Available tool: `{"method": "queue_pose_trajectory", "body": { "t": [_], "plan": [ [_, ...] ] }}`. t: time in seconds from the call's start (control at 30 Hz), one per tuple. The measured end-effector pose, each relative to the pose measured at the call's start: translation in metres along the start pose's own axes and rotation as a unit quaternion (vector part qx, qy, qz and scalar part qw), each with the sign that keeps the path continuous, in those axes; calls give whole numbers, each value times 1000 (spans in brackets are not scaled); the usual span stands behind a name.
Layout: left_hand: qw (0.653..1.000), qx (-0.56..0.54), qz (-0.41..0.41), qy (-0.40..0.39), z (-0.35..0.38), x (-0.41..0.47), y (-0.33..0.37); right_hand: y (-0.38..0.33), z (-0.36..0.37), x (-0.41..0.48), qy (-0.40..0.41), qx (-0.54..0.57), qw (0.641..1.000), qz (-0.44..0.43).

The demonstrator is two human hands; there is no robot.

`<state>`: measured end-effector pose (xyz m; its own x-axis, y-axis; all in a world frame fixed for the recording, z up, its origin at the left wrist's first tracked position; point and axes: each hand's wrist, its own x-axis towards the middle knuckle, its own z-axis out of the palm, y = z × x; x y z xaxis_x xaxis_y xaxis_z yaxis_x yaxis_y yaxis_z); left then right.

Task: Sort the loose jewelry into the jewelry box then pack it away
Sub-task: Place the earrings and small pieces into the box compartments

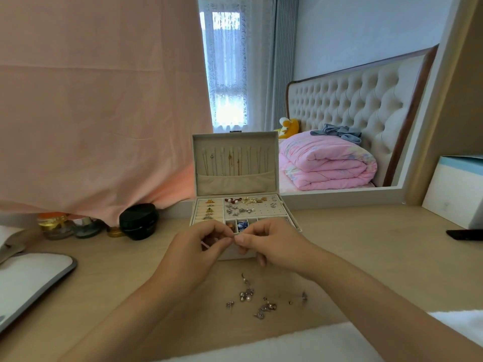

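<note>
A beige jewelry box (285,218) stands open in the middle of the wooden desk, its lid (235,163) upright with thin necklaces hanging inside. Rings fill the left slots, earrings lie on the right panel, and small compartments sit at the front. Just in front of the box, my left hand (201,246) and my right hand (269,244) meet fingertip to fingertip, both pinching something tiny that I cannot make out. Several loose earrings (258,299) lie scattered on the desk below my hands.
A black jar (139,220) and small glass bottles (60,226) stand at the left under a pink cloth. A white, grey-edged tray (31,278) lies at the far left. A white-and-blue box (454,192) and a dark phone (465,234) sit at the right. A mirror stands behind.
</note>
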<state>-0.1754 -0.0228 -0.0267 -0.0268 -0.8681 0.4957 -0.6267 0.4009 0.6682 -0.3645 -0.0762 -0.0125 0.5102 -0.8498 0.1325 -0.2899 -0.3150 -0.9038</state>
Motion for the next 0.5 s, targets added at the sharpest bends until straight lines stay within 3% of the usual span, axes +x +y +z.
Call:
{"method": "queue_pose_trajectory", "body": {
  "t": [0.17,0.5],
  "plan": [
    [997,42,56,-19,5,41,15,-14,-29,14,17,23,1000,-7],
    [999,-16,30,0,48,98,19,2,-85,32,105,-12,994,4]
  ]
}}
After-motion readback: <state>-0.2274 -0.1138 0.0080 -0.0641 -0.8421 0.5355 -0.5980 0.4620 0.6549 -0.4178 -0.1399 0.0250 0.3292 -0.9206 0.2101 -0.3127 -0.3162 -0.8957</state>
